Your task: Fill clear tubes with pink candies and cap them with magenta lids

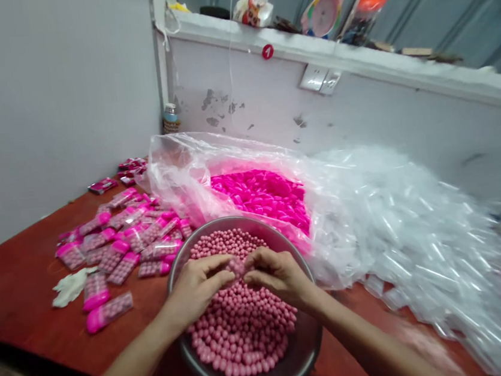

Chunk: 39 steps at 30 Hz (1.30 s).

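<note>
One metal bowl (292,358) of countless pink balls (242,328), two hands, one glove (69,287).

Both hands (238,280) apparently among pink balls (243,327).

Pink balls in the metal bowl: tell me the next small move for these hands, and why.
Probably draw the hands apart and lift the small tube clear of the bowl. Both the left hand and the right hand meet fingertip to fingertip over the pink balls, apparently pinching a clear tube holding balls. Filled, pink-capped tubes already lie to the left on the table.
</note>
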Each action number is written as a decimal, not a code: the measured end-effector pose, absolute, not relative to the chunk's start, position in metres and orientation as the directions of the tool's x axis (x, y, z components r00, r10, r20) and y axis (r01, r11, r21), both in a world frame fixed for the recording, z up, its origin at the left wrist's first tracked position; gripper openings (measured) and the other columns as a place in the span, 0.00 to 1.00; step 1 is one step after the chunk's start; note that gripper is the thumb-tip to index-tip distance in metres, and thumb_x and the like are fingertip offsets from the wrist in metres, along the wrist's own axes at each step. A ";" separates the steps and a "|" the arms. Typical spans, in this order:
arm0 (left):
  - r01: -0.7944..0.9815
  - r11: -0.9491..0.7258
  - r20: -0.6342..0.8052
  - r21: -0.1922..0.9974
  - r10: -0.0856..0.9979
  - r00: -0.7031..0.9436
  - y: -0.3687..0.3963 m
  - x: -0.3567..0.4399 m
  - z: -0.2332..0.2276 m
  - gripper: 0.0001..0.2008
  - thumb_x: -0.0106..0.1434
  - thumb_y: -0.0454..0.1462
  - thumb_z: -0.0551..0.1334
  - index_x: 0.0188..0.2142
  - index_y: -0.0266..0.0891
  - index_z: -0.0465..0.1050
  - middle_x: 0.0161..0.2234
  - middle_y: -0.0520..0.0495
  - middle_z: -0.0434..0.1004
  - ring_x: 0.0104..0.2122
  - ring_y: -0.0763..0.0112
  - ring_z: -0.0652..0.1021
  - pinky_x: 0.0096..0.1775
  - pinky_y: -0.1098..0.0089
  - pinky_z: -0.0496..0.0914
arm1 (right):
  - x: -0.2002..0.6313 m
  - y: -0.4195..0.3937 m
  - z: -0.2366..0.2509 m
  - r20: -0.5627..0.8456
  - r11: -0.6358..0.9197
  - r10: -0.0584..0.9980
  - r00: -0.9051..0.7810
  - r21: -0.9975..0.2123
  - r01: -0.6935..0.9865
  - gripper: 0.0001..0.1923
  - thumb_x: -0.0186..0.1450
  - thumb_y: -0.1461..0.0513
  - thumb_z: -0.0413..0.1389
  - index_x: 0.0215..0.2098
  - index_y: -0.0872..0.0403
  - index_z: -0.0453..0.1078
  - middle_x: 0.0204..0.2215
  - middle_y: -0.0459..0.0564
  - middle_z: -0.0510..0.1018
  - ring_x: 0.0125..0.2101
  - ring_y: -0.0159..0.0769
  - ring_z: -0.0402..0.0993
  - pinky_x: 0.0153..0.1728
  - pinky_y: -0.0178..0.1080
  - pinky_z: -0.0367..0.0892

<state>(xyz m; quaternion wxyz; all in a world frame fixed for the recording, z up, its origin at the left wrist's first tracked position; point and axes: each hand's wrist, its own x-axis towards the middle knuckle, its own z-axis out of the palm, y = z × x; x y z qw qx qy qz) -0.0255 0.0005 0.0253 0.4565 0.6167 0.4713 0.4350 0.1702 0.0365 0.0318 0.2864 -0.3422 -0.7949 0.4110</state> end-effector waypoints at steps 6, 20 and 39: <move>0.128 -0.010 0.002 0.992 0.998 0.059 0.005 -0.030 0.015 0.15 0.57 0.40 0.60 0.43 0.38 0.74 0.42 0.46 0.78 0.42 0.62 0.76 0.44 0.66 0.70 | 0.186 0.050 0.040 0.064 0.412 0.750 -0.659 -0.823 0.390 0.12 0.59 0.56 0.57 0.37 0.55 0.70 0.21 0.43 0.74 0.21 0.28 0.70 0.22 0.29 0.64; 0.053 0.130 -0.132 0.990 0.990 0.042 0.011 -0.029 0.008 0.15 0.56 0.42 0.61 0.41 0.41 0.76 0.40 0.47 0.79 0.42 0.61 0.76 0.42 0.71 0.72 | 0.229 0.286 0.025 0.094 -0.049 0.994 0.058 -0.095 0.994 0.12 0.65 0.58 0.51 0.42 0.58 0.69 0.42 0.54 0.73 0.43 0.40 0.70 0.45 0.47 0.64; -0.377 0.015 -0.032 0.926 0.999 -0.039 0.002 -0.029 0.018 0.11 0.58 0.39 0.62 0.41 0.41 0.74 0.54 0.46 0.66 0.50 0.63 0.70 0.46 0.69 0.68 | 0.176 0.109 0.063 -0.192 0.069 0.715 -0.672 -0.937 0.341 0.12 0.57 0.55 0.59 0.30 0.57 0.71 0.24 0.46 0.74 0.23 0.27 0.67 0.25 0.31 0.61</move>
